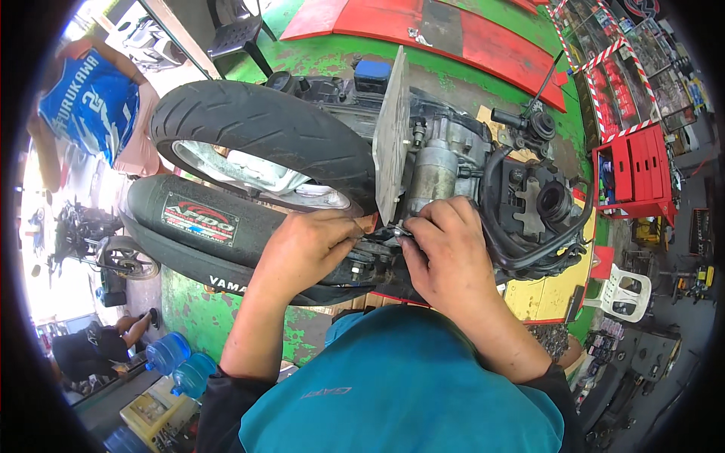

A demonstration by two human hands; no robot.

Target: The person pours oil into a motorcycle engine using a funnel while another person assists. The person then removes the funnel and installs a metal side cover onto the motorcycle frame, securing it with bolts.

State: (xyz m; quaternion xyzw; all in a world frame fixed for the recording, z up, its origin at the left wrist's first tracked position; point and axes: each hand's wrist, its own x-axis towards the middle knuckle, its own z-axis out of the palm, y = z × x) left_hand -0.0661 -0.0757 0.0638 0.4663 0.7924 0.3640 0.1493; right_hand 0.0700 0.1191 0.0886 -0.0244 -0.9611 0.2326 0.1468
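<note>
Both my hands meet over the middle of a partly stripped scooter engine [438,166]. My left hand [310,245] is closed in a pinch beside the rear tire [249,124], its fingertips by a small reddish-brown patch; what they hold, if anything, is hidden. Thumb and forefinger of my right hand [445,253] pinch a small silvery metal piece [398,230], whose exact kind is too small to tell. A flat grey metal plate [393,136] stands upright just beyond my fingertips. Below my left wrist lies the black exhaust muffler [170,200].
A black frame with hoses [521,260] lies to the right of the engine. Red ramp panels [377,19] cross the green floor at the back. A red tool cabinet [638,177] and white chair [623,293] stand right. People [94,106] and water jugs [168,351] are left.
</note>
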